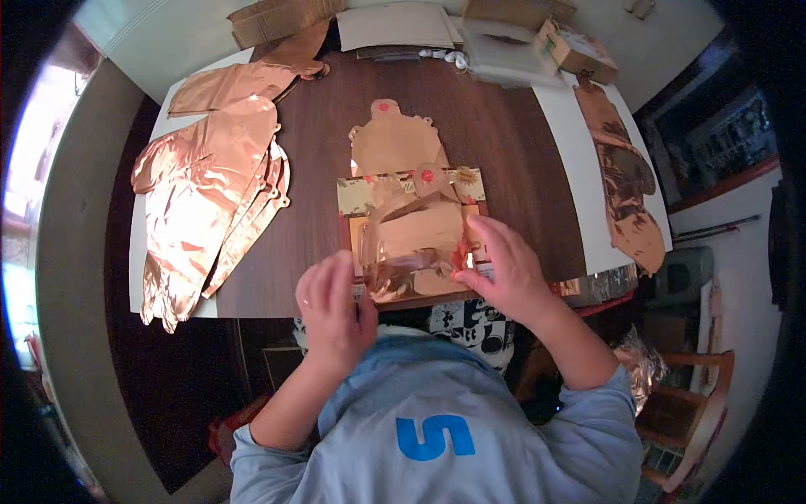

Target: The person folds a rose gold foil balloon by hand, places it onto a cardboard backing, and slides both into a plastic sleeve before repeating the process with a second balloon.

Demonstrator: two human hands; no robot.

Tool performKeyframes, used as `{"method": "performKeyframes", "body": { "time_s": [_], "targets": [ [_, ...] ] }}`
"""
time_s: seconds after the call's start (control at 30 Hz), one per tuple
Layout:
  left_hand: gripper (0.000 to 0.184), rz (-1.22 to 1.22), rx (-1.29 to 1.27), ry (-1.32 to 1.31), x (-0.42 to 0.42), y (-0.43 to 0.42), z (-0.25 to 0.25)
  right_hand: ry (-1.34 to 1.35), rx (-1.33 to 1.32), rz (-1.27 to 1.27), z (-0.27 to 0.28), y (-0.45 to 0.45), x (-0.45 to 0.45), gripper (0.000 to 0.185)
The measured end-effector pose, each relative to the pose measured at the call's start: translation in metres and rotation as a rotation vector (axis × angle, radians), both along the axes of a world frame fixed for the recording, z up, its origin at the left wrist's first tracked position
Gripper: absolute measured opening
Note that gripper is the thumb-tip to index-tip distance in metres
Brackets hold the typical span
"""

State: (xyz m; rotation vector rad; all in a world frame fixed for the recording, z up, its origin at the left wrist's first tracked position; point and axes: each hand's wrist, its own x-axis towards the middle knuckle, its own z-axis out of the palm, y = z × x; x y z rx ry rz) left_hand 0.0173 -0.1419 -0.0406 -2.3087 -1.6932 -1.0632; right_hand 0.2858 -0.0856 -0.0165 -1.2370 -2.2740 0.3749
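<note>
A flat rose-gold foil balloon (420, 231) lies folded over a printed cardboard sleeve (354, 197) in front of me on the table. A red mark shows on the balloon's upper tab. Beside the sleeve's left edge is my left hand (334, 307), its fingers loosely bent and apart from the thumb, with nothing visible in it. My right hand (508, 267) is at the right edge of the folded foil, thumb and fingers around that edge. Just beyond the sleeve, another flat foil piece (395, 143) with a red-marked tab lies partly under it.
Overlapping rose-gold foil balloons (197, 181) cover the table's left side. A long foil piece (617, 172) lies along the right edge. White sheets (395, 27), clear plastic bags (508, 55) and a small cardboard box (579, 50) stand at the back. A wooden chair (688, 412) is at right.
</note>
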Motion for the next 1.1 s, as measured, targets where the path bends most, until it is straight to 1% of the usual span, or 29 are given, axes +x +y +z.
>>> {"method": "performKeyframes", "body": {
  "time_s": [0.1,0.17,0.2,0.27,0.3,0.37,0.4,0.5,0.6,0.7,0.8,0.9,0.97,1.03,1.1],
  "targets": [
    [0.069,-0.477,-0.018,0.172,0.013,0.003,0.015,-0.043,0.007,0.056,-0.001,0.000,-0.001,0.079],
    [0.074,-0.537,-0.089,0.280,0.040,0.006,0.020,-0.056,0.029,0.092,0.000,0.006,-0.001,0.077],
    [0.076,-0.568,-0.122,0.334,0.047,0.007,0.021,-0.043,-0.029,0.078,0.002,0.008,-0.001,0.074],
    [0.080,-0.508,-0.251,0.419,0.042,0.015,0.021,-0.015,-0.148,0.045,0.012,0.014,-0.002,0.067],
    [0.082,-0.479,-0.314,0.464,0.039,0.019,0.020,0.029,-0.291,-0.005,0.021,0.019,-0.002,0.064],
    [0.084,-0.482,-0.323,0.471,0.037,0.018,0.016,0.122,-0.579,-0.107,0.041,0.041,0.005,0.059],
    [0.085,-0.479,-0.337,0.475,0.038,0.016,0.016,0.175,-0.407,-0.118,0.026,0.056,0.013,0.058],
    [0.085,-0.468,-0.347,0.487,0.038,0.016,0.015,0.082,-0.208,-0.111,0.013,0.098,0.021,0.050],
    [0.086,-0.479,-0.340,0.492,0.038,0.017,0.014,-0.126,-0.601,-0.118,0.040,0.121,0.010,0.039],
    [0.085,-0.492,-0.347,0.503,0.037,0.015,0.016,-0.199,-0.469,0.050,0.025,0.135,0.017,0.031],
    [0.083,-0.494,-0.358,0.508,0.037,0.014,0.018,-0.031,-0.507,0.040,0.023,0.143,0.019,0.025],
    [0.082,-0.496,-0.355,0.506,0.038,0.015,0.017,0.105,-0.413,-0.143,0.038,0.160,0.026,0.017],
    [0.082,-0.499,-0.352,0.493,0.038,0.015,0.016,0.447,-0.378,-0.239,0.048,0.177,0.044,0.015],
    [0.083,-0.498,-0.358,0.469,0.038,0.015,0.016,0.604,-0.326,-0.313,0.068,0.193,0.067,0.021],
    [0.084,-0.494,-0.367,0.451,0.037,0.014,0.017,0.823,-0.341,-0.283,0.084,0.190,0.090,0.023]
  ]
}}
